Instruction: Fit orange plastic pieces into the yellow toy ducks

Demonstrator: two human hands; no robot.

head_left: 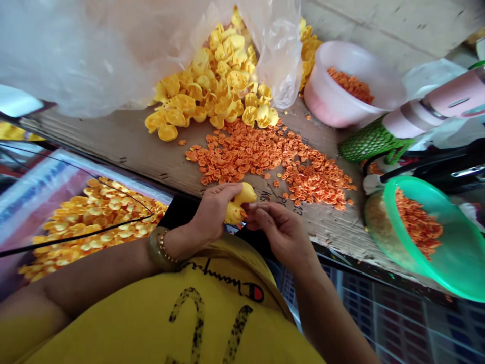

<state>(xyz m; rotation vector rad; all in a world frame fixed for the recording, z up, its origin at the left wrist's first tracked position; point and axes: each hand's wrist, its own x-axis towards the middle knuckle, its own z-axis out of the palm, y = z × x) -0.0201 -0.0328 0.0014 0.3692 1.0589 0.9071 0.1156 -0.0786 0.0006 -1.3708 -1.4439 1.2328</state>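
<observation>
Two yellow duck-head pieces (245, 194) are held in my left hand (214, 210), its fingers wrapped round them near the table edge. The lower piece has an orange beak. My right hand (280, 227) is closed in a pinch, its fingertips touching the front of the pieces by the beak; whatever lies between them is too small to make out. Just beyond both hands, small orange beak pieces (246, 151) are spread over the cardboard-covered table (125, 141). Behind them is a heap of yellow plastic shells (215, 81), partly under a clear plastic bag (106, 55).
A pink-white bowl (322, 96) and a green bowl (462, 253) hold orange pieces at the right. Between them lies a pink bottle (413, 116) in a green net. Below the table's left edge, a lined box holds many yellow pieces (98, 217); a black cable (76, 245) crosses it.
</observation>
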